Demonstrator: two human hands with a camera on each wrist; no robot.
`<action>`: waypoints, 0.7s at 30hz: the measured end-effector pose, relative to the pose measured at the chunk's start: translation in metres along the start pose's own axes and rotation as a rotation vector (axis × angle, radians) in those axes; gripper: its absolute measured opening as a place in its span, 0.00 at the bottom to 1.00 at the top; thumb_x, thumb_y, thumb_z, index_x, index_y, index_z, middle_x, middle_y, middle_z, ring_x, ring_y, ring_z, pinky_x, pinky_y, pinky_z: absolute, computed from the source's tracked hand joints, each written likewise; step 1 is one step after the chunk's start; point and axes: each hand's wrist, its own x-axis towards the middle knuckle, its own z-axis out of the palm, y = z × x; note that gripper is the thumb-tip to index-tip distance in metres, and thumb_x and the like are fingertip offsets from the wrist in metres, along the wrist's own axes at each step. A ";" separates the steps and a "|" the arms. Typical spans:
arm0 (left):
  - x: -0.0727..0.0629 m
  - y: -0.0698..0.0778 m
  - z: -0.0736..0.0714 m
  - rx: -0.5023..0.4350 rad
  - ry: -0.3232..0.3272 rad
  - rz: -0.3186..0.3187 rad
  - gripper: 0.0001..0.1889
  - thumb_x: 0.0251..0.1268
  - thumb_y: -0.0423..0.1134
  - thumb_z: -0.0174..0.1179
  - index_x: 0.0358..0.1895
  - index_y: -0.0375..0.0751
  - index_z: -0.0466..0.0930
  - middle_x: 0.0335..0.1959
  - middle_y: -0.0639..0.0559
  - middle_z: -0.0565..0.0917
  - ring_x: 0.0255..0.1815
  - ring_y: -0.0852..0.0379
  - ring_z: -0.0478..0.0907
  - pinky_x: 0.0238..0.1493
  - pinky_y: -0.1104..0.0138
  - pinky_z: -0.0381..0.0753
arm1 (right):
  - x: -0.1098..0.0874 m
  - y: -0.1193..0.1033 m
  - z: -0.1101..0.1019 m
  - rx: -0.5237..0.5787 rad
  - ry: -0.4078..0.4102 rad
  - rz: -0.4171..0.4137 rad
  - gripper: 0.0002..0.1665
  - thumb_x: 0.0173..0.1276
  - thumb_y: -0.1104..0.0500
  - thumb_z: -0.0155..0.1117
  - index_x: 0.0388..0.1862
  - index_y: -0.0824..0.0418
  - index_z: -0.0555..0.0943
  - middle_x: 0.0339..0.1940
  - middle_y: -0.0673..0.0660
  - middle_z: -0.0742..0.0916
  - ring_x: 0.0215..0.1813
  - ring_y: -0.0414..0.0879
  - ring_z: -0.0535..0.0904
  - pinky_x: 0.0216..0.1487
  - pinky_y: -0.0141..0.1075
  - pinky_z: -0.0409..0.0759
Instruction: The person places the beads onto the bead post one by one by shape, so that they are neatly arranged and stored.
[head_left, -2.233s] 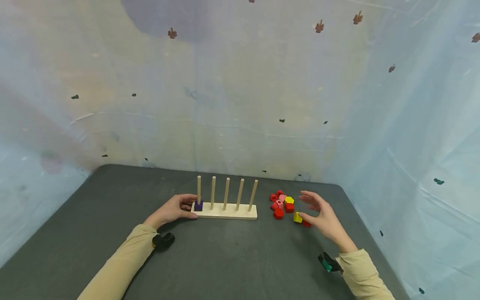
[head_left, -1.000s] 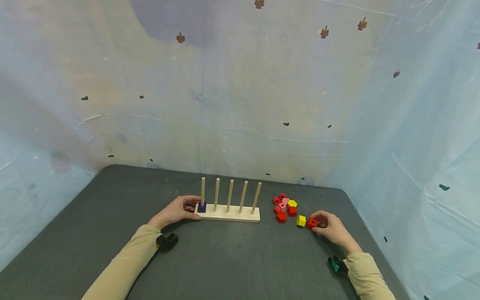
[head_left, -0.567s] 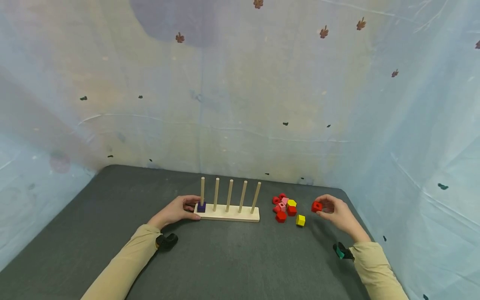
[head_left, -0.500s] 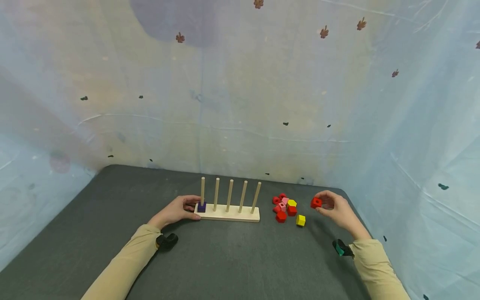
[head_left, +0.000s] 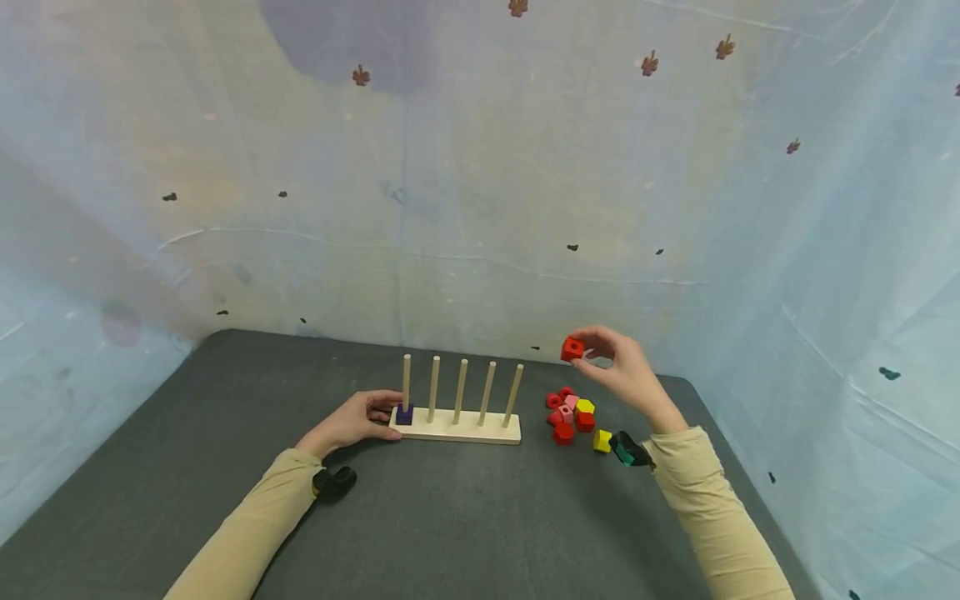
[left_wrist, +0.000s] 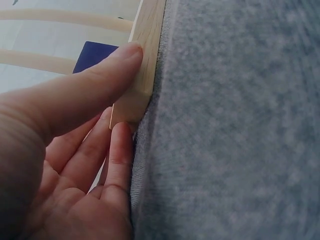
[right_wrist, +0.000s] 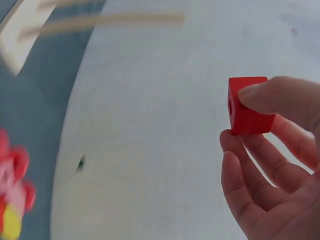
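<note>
Up and leftward comes the red block (head_left: 572, 348), pinched in your right hand (head_left: 621, 367), now nearer the pegs (head_left: 487, 394); your left hand (head_left: 351, 423) grips the wooden base (head_left: 457, 430).

The right hand's fingers (right_wrist: 281, 161) have lifted a red block (head_left: 573, 349) off the table (head_left: 450, 517) and leftward.

I note a tan left sleeve (head_left: 243, 521), a matching right sleeve (head_left: 712, 508), a black left wrist device (head_left: 335, 483), and a black right wrist device (head_left: 634, 451) marked green.
</note>
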 end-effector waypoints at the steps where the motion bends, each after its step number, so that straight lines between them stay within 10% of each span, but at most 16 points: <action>1: 0.000 0.000 0.000 0.006 0.001 0.008 0.37 0.51 0.40 0.74 0.65 0.32 0.69 0.62 0.37 0.73 0.58 0.44 0.72 0.56 0.56 0.75 | 0.005 -0.011 0.004 0.015 0.003 -0.016 0.21 0.63 0.66 0.67 0.56 0.66 0.77 0.49 0.61 0.83 0.49 0.52 0.79 0.49 0.39 0.79; 10: 0.003 0.000 0.002 0.007 0.012 0.041 0.37 0.50 0.38 0.74 0.64 0.31 0.70 0.60 0.37 0.74 0.59 0.43 0.72 0.56 0.56 0.76 | 0.035 -0.085 0.040 0.121 -0.032 -0.124 0.20 0.64 0.70 0.65 0.55 0.72 0.76 0.49 0.64 0.83 0.49 0.54 0.79 0.50 0.44 0.78; 21: -0.007 0.024 -0.003 -0.030 -0.018 0.031 0.39 0.48 0.37 0.75 0.63 0.26 0.68 0.58 0.33 0.75 0.58 0.39 0.72 0.55 0.53 0.76 | 0.064 -0.084 0.106 0.257 -0.076 -0.235 0.22 0.63 0.67 0.67 0.57 0.65 0.78 0.49 0.59 0.83 0.50 0.49 0.79 0.50 0.44 0.79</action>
